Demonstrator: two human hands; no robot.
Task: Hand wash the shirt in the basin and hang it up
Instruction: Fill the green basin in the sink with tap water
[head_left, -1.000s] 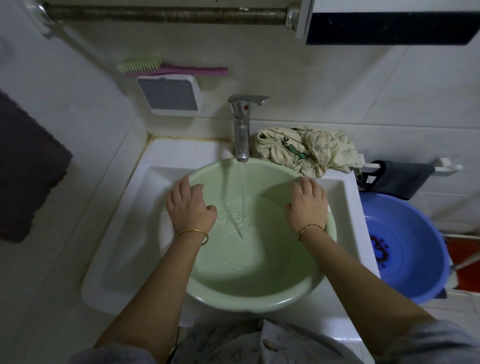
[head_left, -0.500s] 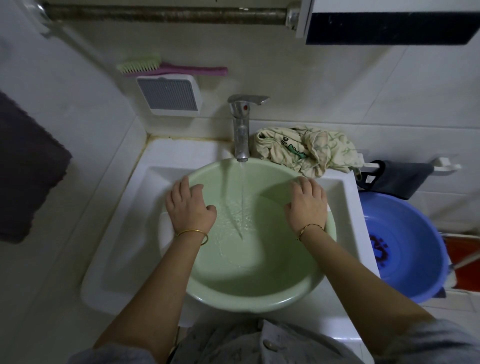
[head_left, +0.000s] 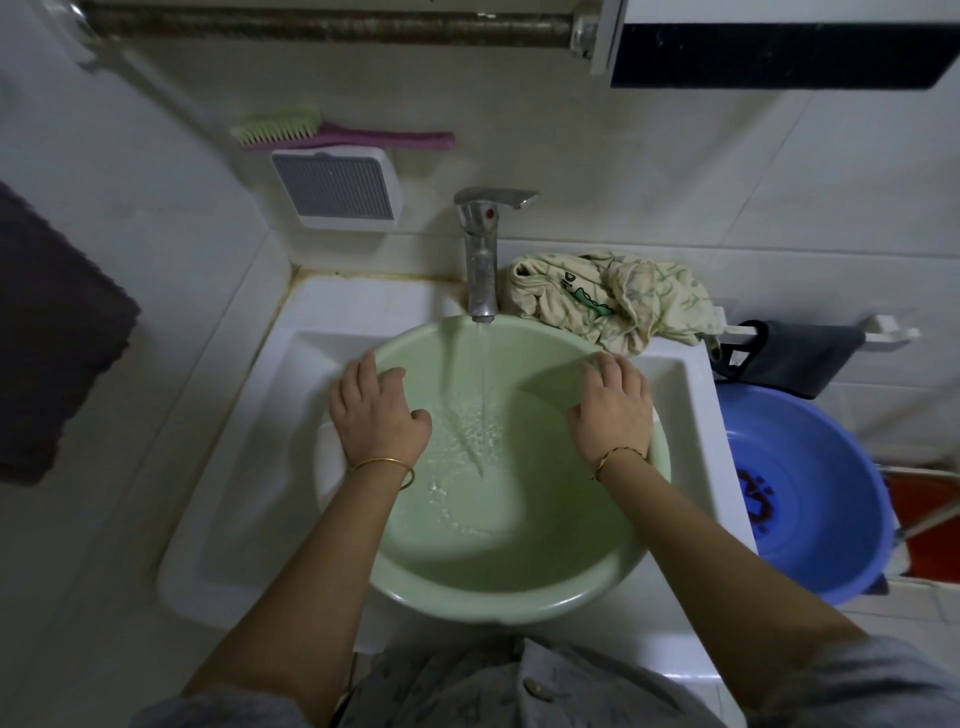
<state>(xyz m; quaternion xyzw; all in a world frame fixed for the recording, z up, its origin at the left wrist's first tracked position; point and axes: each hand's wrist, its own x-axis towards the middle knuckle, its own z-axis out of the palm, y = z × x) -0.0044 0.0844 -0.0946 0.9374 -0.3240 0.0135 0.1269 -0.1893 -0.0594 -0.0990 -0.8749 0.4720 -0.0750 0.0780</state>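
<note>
- Charcoal in colour, a towel (head_left: 47, 332) hung on the wall, well to the left of the left hand; no part in the job.
- left hand (head_left: 376, 410): lay palm down on the rim of the green basin, fingers curved over the outer edge, thumb on the inner side; clamped on the rim, holding nothing else.
- green basin (head_left: 509, 597): sat in the white sink (head_left: 270, 415), spanning the gap between both hands; only shallow water inside. Judged an early stage: filling under way, no garment in it.
- tap (head_left: 483, 254): stood beyond the hands, between them; its stream of water (head_left: 484, 374) fell into the basin.
- shirt (head_left: 608, 296): lay crumpled on the sink ledge, just beyond the fingertips of the right hand, outside the basin and apparently dry. Soaking, washing, rinsing, wringing and hanging all remained.
- right hand (head_left: 613, 410): lay palm down on the opposite rim, fingers wrapped over the edge; gripping the basin alone.
- blue tub (head_left: 810, 493): sat lower down, to the right of the right hand, apart from the sink.
</note>
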